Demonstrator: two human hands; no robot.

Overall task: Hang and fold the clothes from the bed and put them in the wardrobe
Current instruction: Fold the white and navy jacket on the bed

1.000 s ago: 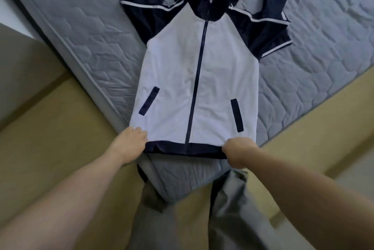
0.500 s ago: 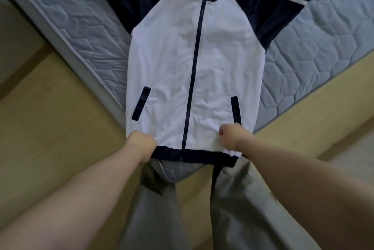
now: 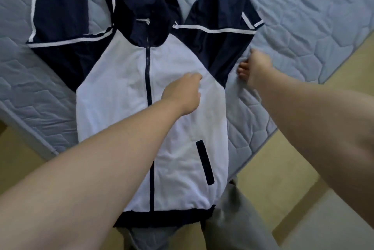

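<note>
A zip-up jacket (image 3: 119,96) with a white body and navy sleeves lies face up on the corner of the grey quilted mattress (image 3: 307,27), its navy hem hanging off the near corner. My left hand (image 3: 182,92) lies on the white front just right of the zip, fingers curled into the cloth. At the jacket's right side, below the navy sleeve, my right hand (image 3: 258,67) grips the edge of the fabric with curled fingers. Both sleeves are spread out towards the far side.
The mattress corner points at me, with tan floor (image 3: 283,179) on both sides. My grey-trousered legs (image 3: 232,221) stand right against the corner below the hem. More navy cloth with white stripes (image 3: 58,3) lies at the far left.
Both hands have let go of the hem and moved up the jacket: the left to the chest right of the zip, the right to the side under the sleeve. The view has moved closer.
</note>
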